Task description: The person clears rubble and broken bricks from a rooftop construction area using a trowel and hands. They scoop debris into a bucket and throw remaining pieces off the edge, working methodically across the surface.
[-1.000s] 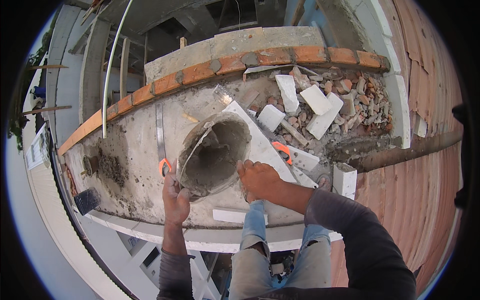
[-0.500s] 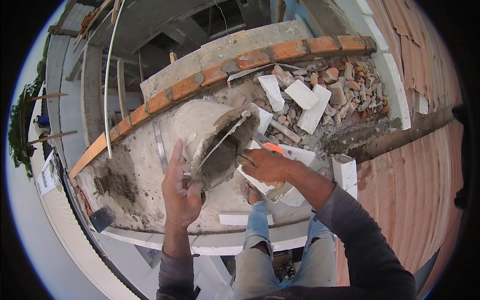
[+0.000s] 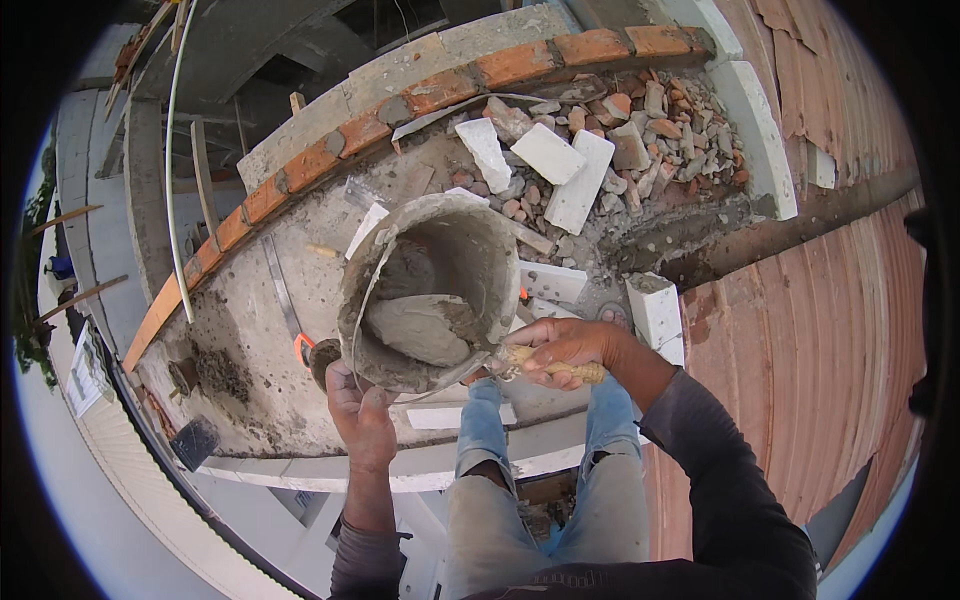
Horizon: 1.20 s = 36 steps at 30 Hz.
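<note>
A mortar-caked bucket [image 3: 500,262] faces me with its round mouth, grey and crusted inside. At its near left rim is my left hand [image 3: 362,418], thumb and fingers gripping the edge where the thin wire handle runs. My right hand [image 3: 562,350] is wrapped around the wooden handle [image 3: 590,373] of a trowel. The trowel's blade [image 3: 425,328] lies inside the bucket mouth, coated in wet grey mortar. Left of the bucket, on the slab, is a handsaw [image 3: 281,285] with an orange grip, partly behind a dark rounded thing [image 3: 322,358].
A curved row of orange bricks [image 3: 435,92] borders the far side. Broken brick rubble [image 3: 660,140] and white blocks [image 3: 580,185] lie beyond the bucket. Corrugated roofing [image 3: 800,350] is at right, a white pole [image 3: 172,150] at left. The slab's near edge [image 3: 420,478] drops off below my legs.
The bucket has turned from lying tilted to the right to facing me with its mouth. My left hand has shifted down to its rim; the trowel blade now shows inside.
</note>
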Tool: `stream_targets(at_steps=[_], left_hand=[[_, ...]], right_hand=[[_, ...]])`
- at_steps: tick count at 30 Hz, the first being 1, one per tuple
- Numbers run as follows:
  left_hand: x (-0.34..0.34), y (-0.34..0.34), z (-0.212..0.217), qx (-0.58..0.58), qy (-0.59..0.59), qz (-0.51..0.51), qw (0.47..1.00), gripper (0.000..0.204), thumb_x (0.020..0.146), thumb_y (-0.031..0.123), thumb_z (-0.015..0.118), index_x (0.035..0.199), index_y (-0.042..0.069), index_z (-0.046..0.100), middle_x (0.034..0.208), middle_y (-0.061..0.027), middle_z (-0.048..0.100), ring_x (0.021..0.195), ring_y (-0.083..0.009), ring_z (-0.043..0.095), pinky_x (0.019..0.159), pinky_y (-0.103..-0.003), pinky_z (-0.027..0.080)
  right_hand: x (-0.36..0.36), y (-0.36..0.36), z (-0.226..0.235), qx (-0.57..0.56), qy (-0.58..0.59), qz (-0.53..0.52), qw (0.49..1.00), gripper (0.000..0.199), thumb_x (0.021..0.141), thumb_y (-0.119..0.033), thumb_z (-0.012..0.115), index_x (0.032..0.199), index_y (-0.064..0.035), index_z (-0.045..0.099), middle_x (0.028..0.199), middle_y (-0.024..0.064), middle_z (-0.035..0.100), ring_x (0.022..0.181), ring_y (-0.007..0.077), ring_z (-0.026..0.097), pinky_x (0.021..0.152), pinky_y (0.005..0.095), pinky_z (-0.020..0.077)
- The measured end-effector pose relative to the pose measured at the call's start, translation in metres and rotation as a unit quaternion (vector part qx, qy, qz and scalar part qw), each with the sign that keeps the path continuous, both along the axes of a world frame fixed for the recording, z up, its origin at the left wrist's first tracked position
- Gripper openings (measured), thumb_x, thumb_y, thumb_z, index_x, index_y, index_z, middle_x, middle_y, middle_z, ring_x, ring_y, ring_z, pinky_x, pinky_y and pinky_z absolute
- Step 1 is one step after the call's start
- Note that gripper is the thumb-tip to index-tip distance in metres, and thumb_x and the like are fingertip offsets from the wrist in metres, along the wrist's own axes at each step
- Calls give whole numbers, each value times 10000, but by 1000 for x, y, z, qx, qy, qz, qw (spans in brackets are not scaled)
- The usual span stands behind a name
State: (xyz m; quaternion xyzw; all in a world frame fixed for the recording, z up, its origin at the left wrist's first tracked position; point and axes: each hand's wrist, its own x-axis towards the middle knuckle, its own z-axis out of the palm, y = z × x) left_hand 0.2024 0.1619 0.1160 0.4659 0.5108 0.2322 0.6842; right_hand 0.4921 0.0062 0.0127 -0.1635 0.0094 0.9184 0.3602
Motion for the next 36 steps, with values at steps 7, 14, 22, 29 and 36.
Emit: stream_targets(at_steps=[7,14,22,29,36], left_hand=[[-107,-114,-94,-170,34,309,935,654,864,-47,475,1505,-25,347,1532,-206,440,1394,-379,501,1152,-616,455],[-220,-208,-171,-237,82,499,830,621,803,-45,535,1421,-79,484,1427,-228,547,1327,-409,563,1179,-509,481],[-298,-244,-293,-240,11,571,785,576,840,-50,500,1415,-69,517,1452,-233,570,1350,-395,561,1211,-528,439],[-343,-279,-354,-257,142,447,845,477,916,126,585,1359,-51,574,1387,-224,617,1244,-372,617,1108,-482,473],[-369,-235,-319,-414,391,200,797,602,901,264,739,1390,-33,551,1356,-225,623,1167,-320,650,992,-391,520]], right_hand=[[115,-121,-21,-72,-112,83,988,577,920,-167,764,1421,36,563,876,75,660,600,124,621,518,257,516],[262,-177,-47,-124,-381,256,880,492,877,-176,762,1312,30,658,897,98,720,716,166,696,605,318,577],[203,-181,-156,123,-712,546,425,255,823,-111,697,1027,24,769,1002,214,770,979,339,768,816,465,623],[102,-235,-208,112,-748,557,343,192,916,-134,651,1017,-30,777,1031,228,761,949,357,773,833,453,632],[57,-246,-129,31,-751,581,313,160,955,-139,630,1051,-32,699,974,185,754,911,319,776,798,410,635]])
